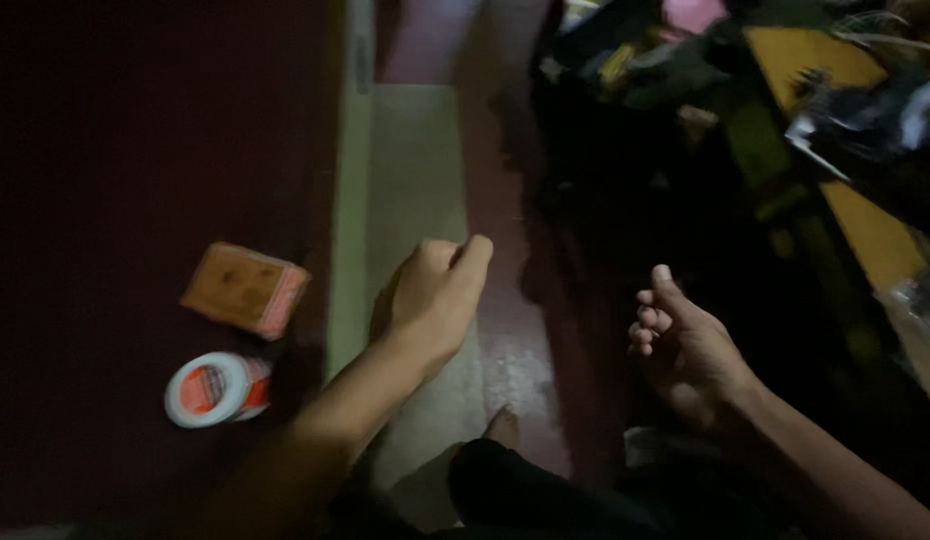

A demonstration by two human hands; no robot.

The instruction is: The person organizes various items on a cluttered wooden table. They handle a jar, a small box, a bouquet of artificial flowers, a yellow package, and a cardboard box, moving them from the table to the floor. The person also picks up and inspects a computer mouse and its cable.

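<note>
My left hand [437,295] hovers over a pale green floor strip [415,180], fingers curled into a loose fist with nothing visible in it. My right hand [680,345] is held out over the dark floor, fingers curled inward, thumb up, and holds nothing. To the left of my left hand, an orange packet [246,289] lies on a dark maroon surface [135,150]. Just below the packet rests a small white and orange round container [217,389] on its side. Neither hand touches them.
A dim, cluttered heap of dark things [675,60] sits at the upper right beside a yellow-topped piece of furniture [865,230]. My knee and a foot [503,428] show at the bottom. A reddish floor band [505,250] runs between the hands.
</note>
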